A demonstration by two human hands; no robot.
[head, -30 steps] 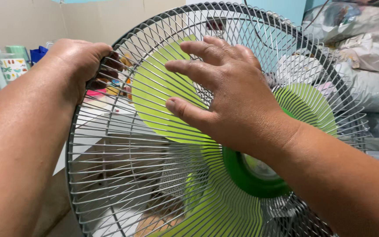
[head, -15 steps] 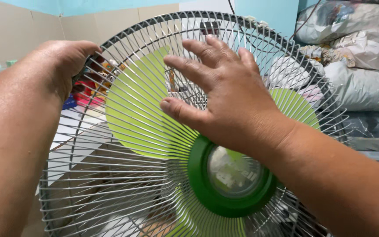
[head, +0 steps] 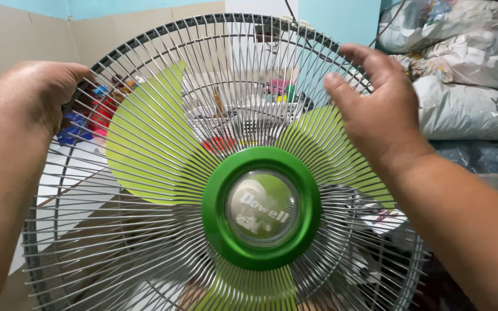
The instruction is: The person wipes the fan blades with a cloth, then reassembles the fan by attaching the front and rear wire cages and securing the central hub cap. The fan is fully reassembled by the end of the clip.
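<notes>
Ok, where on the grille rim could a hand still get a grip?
Rim is bare along the top, between left hand and right hand. Lower left rim is bare too. The right side is crowded by stacked sacks.

shiny metal wire grille [head: 145,230], glossy green plastic hub [head: 220,230]

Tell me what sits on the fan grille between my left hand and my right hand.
In the head view, between the left hand and right hand run the grille's wire spokes, two light green blades behind them; the green hub ring sits lower.
</notes>
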